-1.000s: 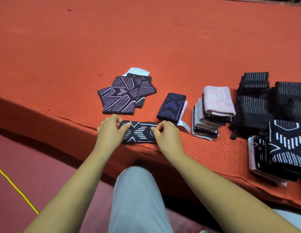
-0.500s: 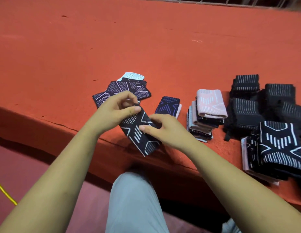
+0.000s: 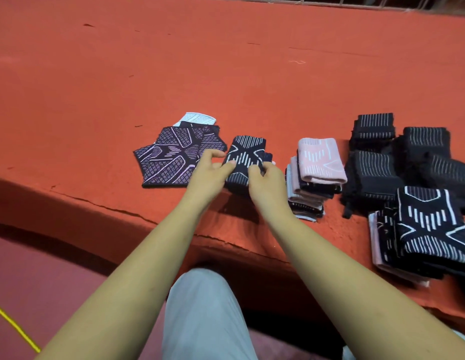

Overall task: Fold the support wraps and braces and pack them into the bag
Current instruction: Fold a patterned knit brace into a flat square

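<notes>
- A red-orange carpeted platform (image 3: 226, 74) filled most of the view, with a crack (image 3: 109, 207) near its front edge.
- A yellow cord (image 3: 15, 328) crossed the maroon floor (image 3: 44, 268).
- A pale thread (image 3: 296, 62) lay far back on the carpet.

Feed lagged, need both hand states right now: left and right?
Left hand: open, thumb touching the black patterned wrap.
Right hand: fingers curled, gripping the same wrap.

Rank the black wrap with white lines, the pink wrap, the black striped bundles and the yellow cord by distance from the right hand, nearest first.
1. black wrap with white lines: pinched by the right hand.
2. pink wrap: just right, atop a stack.
3. black striped bundles: farther right.
4. yellow cord: far off, lower left.
</notes>
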A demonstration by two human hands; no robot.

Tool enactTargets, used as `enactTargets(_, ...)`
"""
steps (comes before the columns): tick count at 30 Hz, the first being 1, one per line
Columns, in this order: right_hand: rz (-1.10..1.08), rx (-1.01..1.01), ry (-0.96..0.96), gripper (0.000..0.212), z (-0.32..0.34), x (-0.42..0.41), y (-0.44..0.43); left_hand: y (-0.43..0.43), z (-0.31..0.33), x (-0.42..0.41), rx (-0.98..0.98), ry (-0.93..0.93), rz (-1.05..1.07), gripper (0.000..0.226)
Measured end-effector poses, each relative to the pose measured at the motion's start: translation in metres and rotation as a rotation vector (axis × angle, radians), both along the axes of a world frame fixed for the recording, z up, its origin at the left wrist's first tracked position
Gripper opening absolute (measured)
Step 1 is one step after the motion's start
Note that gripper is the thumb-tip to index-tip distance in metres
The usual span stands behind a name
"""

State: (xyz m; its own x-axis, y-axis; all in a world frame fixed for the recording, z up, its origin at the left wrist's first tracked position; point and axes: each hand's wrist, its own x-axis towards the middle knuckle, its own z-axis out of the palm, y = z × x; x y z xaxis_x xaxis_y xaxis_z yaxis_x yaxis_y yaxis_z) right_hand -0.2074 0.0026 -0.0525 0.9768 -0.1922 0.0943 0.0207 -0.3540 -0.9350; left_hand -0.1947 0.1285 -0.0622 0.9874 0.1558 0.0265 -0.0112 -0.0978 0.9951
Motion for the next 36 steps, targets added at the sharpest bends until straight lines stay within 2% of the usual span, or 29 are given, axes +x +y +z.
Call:
enactTargets(1,-0.017,-0.004,-0.021,0.004,-0.001,0.002,-0.001,-0.002,0.0,0.005,0.024,-0.023,0.025,0.02)
enactTargets(4,-0.09,-0.028,-0.1,0.02,-0.004,0.007,-0.003,-0.01,-0.002,0.019,0.122,-0.071,0.012,0.021)
enactTargets(9,-0.133,-0.157,-0.094,0.019,-0.015,0.014,-0.003,-0.017,-0.012,0.028,0.436,-0.038,0.008,0.021)
enactTargets(11,-0.158,-0.222,-0.076,0.021,-0.019,0.013,-0.003,-0.018,-0.019,0.031,0.486,-0.036,-0.015,0.02)
enactTargets(15,-0.165,-0.339,-0.072,0.02,-0.023,0.005,-0.003,-0.015,-0.032,0.031,0.387,-0.027,-0.102,0.01)
enactTargets(20,-0.146,-0.461,-0.003,0.027,-0.018,0.0,-0.008,-0.009,-0.031,0.022,0.302,-0.09,-0.151,0.017)
enactTargets(23,-0.164,-0.568,-0.138,0.03,-0.012,-0.005,-0.008,0.006,-0.027,0.02,0.293,-0.067,-0.134,0.02)
enactTargets(26,-0.108,-0.611,-0.304,0.031,-0.003,-0.012,0.001,0.033,-0.024,0.017,0.334,-0.135,-0.07,0.015)
enactTargets(28,0.002,-0.602,-0.344,0.03,0.001,-0.017,0.012,0.056,-0.022,0.012,0.43,-0.213,-0.003,0.01)
enactTargets(30,0.132,-0.606,-0.339,0.029,-0.001,-0.023,0.025,0.083,-0.028,0.007,0.657,-0.273,0.078,0.014)
enactTargets(31,0.191,-0.61,-0.319,0.03,-0.004,-0.026,0.031,0.098,-0.032,0.005,0.802,-0.273,0.104,0.024)
enactTargets(33,0.279,-0.629,-0.261,0.03,-0.013,-0.029,0.043,0.125,-0.046,0.003,1.029,-0.155,0.097,0.05)
enactTargets(34,0.31,-0.644,-0.234,0.03,-0.017,-0.029,0.048,0.134,-0.054,0.002,1.072,-0.088,0.088,0.057)
enactTargets(36,0.361,-0.66,-0.184,0.029,-0.024,-0.028,0.055,0.142,-0.064,0.0,1.063,-0.067,0.102,0.046)
